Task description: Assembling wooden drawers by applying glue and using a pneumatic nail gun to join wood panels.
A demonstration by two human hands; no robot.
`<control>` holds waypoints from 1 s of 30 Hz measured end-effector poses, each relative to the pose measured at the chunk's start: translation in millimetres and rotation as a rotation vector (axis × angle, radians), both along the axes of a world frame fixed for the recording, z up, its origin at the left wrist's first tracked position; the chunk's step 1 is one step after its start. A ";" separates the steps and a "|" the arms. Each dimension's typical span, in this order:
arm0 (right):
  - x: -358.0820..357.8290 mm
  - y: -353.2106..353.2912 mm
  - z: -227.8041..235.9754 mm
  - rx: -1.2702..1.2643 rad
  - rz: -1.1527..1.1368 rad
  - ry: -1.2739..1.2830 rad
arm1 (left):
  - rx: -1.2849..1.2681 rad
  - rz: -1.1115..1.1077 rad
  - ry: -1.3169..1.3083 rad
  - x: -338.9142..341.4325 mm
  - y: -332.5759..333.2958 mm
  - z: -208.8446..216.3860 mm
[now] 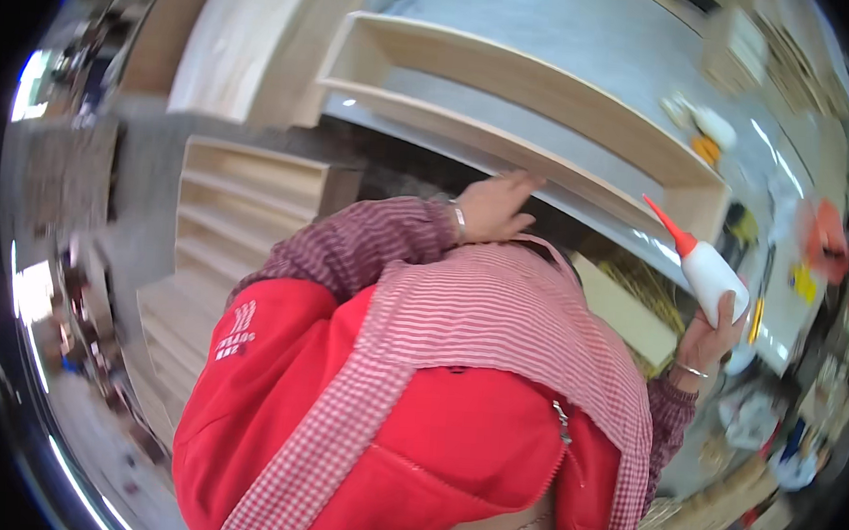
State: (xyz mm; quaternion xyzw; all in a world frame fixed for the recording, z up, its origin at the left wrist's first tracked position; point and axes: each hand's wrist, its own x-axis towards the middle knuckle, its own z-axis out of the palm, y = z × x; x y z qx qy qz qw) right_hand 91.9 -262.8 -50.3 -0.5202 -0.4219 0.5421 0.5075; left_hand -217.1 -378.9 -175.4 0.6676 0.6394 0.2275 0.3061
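A long, shallow frame of pale wooden boards [553, 72] lies on the worktable in front of me, open in its middle. My left hand [491, 209] is held at its near board with the fingers stretched out and nothing in them; whether the fingertips touch the wood I cannot tell. Off to the right, my right hand [710, 339] is wrapped round a white squeeze bottle [712, 281]. The bottle's red pointed nozzle slants up and left, toward the near right corner of the frame, apart from the wood.
Left of me stand pale wooden shelf units [244, 201], with a large wooden panel piece [249, 41] beyond. On the grey tabletop [643, 31], a white bottle with an orange part [709, 135] lies at the right. A red object [824, 241] and a yellow one [801, 282] sit farther right.
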 end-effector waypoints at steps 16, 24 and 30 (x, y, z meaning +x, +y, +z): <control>-362.0 -72.8 -30.7 -0.038 0.612 0.037 | -0.051 0.467 -0.153 -124.7 -185.6 -44.1; -343.0 -79.9 -35.4 0.011 0.529 -0.043 | -0.088 0.382 -0.160 -140.1 -188.4 -37.4; -301.3 -77.5 -30.0 0.002 0.406 -0.050 | -0.100 0.268 -0.138 -135.3 -168.8 -33.8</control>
